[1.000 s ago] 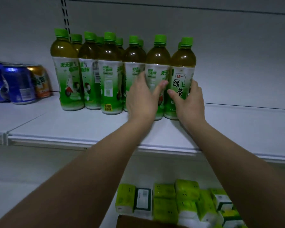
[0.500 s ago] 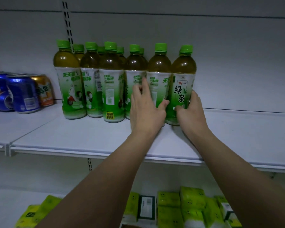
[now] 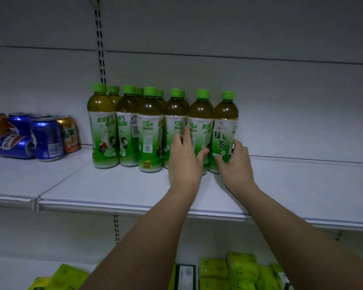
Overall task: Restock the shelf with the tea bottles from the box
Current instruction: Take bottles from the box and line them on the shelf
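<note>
- Far left of the white shelf (image 3: pixel 117 191): a cluster of drink cans (image 3: pixel 47 141), blue ones and gold-orange ones; one blue can (image 3: pixel 11 146) lies on its side, the others stand upright.
- Right of the cans, well apart from them: the tea bottles (image 3: pixel 149 130), green caps, brown tea, green-and-white labels, standing upright in two close rows against the back panel.
- Left hand (image 3: pixel 184 155): reaches in over the shelf edge, fingers (image 3: pixel 187 132) straight and lying flat against the labels of two front-row bottles, thumb out to the right. Pressing rather than gripping; nothing enclosed.
- Rightmost bottle (image 3: pixel 224 135): last in the front row, label with large dark characters facing out, base on the shelf, touching its neighbour.
- Right hand (image 3: pixel 234 162): curled round the lower part of that rightmost bottle, thumb across the front of the label, the other fingers wrapped behind on the right side.
- Shelf right of this bottle: bare white board.
- Lower shelf, bottom of view: yellow-green packets (image 3: pixel 241 268) stacked together, one dark-edged pack (image 3: pixel 186 275) among them.
</note>
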